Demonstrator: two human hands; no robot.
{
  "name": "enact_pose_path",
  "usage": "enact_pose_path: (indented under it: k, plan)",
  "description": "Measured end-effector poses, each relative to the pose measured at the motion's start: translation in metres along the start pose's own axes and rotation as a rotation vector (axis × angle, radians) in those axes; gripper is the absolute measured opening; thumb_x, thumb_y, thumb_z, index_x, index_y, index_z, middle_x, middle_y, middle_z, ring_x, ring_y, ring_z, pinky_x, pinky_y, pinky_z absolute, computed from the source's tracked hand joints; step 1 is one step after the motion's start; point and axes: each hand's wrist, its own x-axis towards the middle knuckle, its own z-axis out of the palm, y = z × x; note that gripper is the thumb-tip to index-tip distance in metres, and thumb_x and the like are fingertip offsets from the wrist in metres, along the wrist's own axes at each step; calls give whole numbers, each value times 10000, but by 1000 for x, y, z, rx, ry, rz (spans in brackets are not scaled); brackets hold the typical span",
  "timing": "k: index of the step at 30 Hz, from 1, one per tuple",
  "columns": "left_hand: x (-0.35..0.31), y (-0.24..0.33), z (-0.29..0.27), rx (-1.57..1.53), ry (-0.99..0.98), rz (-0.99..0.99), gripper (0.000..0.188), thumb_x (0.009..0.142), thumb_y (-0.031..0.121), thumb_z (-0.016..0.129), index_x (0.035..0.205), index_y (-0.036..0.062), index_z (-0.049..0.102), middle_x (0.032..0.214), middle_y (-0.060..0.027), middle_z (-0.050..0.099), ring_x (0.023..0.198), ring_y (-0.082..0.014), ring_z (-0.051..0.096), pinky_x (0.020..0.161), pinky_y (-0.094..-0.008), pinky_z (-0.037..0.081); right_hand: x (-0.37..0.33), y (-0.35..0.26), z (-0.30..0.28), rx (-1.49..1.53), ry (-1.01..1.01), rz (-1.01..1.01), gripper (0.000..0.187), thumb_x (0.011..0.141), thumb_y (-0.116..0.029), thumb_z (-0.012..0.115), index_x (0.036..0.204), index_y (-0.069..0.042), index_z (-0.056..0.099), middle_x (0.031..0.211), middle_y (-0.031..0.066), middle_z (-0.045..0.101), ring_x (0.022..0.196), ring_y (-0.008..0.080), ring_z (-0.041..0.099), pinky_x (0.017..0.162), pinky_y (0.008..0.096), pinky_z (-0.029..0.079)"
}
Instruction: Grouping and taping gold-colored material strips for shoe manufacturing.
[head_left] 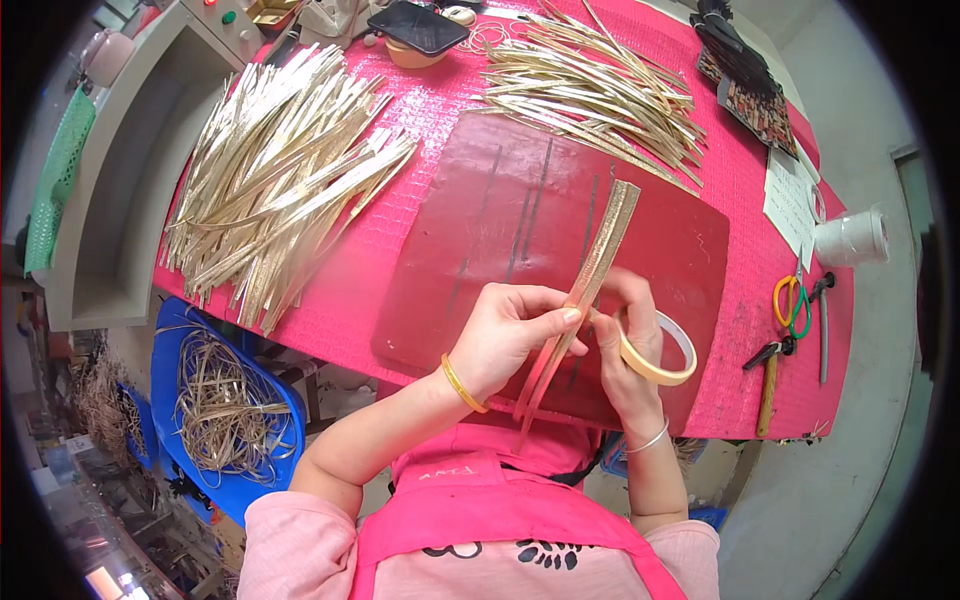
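My left hand [505, 340] is closed, thumb and fingers pinching a thin bundle of gold strips [612, 220] near its middle. The bundle stands slanted, its gold upper end pointing away from me, while its lower part looks reddish and splits apart. Right beside it, my right hand [632, 375] curls around a roll of pale yellow tape [662, 376], its fingertips at the strips close to the left thumb. Part of the right fingers is behind the strips, so their exact grip is hidden. Both hands are above a dark red board [440, 260] with black lines drawn on it.
Loose gold strips lie in a pile [280, 190] on the left and another pile [590, 90] at the back of the pink table [375, 260]. Scissors [792, 300], a hammer [768, 385] and a white spool [850, 238] are on the right. A blue bin [270, 465] stands lower left.
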Motion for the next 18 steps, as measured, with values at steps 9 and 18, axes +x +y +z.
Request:
enact_pose_path:
  k: [9,18]
  plan:
    - [13,4,-12,18,8,-41,263,803,148,536,975,-50,541,833,-115,596,690,-154,593,620,-247,489,4,2,-2,148,57,168,162,801,-118,531,690,-4,503,568,-2,438,518,44,357,454,207,288]
    - [10,1,-13,51,-16,63,255,820,114,502,998,-67,525,810,-100,588,649,-127,584,587,-219,482,15,9,11,182,-69,248,150,803,-116,537,702,-5,530,582,5,522,538,32,436,465,185,337]
